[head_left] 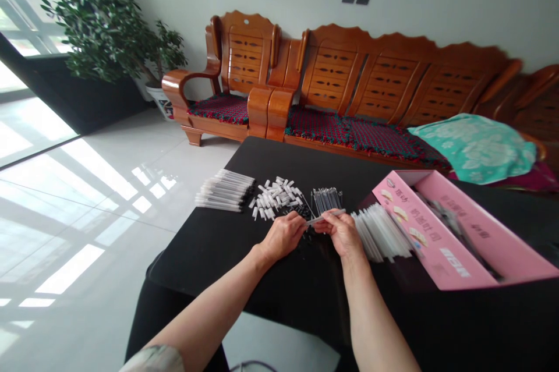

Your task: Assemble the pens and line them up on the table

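Crosswise, pen tube between both hands

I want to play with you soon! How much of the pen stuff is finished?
Looks done: a neat stack of white pens at the left of the table. In hand: the left hand and right hand pinch one clear tube between them. To do: a heap of small caps, a bunch of thin refills and a long row of clear tubes beside the pink box. So probably a fair bit remains.
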The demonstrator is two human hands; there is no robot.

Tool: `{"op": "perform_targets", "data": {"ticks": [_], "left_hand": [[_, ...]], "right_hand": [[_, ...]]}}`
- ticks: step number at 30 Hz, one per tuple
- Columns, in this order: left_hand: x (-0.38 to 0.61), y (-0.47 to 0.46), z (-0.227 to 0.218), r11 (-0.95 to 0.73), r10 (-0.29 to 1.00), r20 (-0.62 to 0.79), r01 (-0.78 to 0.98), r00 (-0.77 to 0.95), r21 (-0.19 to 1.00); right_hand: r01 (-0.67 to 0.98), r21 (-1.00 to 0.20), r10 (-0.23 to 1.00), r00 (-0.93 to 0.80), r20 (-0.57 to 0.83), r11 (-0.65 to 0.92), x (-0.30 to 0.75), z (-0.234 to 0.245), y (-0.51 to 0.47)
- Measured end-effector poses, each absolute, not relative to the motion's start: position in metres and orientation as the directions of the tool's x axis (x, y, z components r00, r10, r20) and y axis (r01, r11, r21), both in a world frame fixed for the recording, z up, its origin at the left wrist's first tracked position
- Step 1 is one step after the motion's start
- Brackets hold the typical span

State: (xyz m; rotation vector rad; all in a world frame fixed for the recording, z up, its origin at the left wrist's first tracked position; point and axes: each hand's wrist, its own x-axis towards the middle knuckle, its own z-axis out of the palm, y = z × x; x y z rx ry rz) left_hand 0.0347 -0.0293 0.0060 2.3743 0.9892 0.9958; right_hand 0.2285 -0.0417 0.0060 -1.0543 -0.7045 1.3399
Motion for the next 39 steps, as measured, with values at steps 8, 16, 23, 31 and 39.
{"op": "perform_targets", "data": {"ticks": [8, 16, 23, 31, 39], "left_hand": [[0.032, -0.021, 0.012, -0.477, 0.862, 0.387, 0.265, 0.327, 0.838], [-0.043, 0.004, 0.026, -0.26, 0.962, 0.242, -0.152, -0.123, 0.954], [-0.145, 0.016, 0.032, -0.154, 0.842, 0.18, 0.094, -0.509, 0.984], [-0.173, 0.035, 0.011, 0.025, 0.767, 0.082, 0.157, -0.637, 0.987], [-0.177, 0.031, 0.011, 0.258, 0.766, 0.127, 0.482, -0.63, 0.837]], "right_hand": [[-0.459, -0.888, 0.983, 0.165, -0.085, 0.0, 0.222, 0.007, -0.039], [-0.442, -0.896, 0.982, 0.187, -0.032, 0.054, 0.233, 0.008, -0.042], [-0.429, -0.902, 0.98, 0.195, -0.049, 0.04, 0.228, 0.013, -0.042], [-0.434, -0.899, 0.975, 0.216, -0.048, 0.052, 0.229, 0.013, -0.043], [-0.294, -0.92, 0.818, 0.573, 0.046, 0.258, 0.242, 0.016, -0.042]]}}
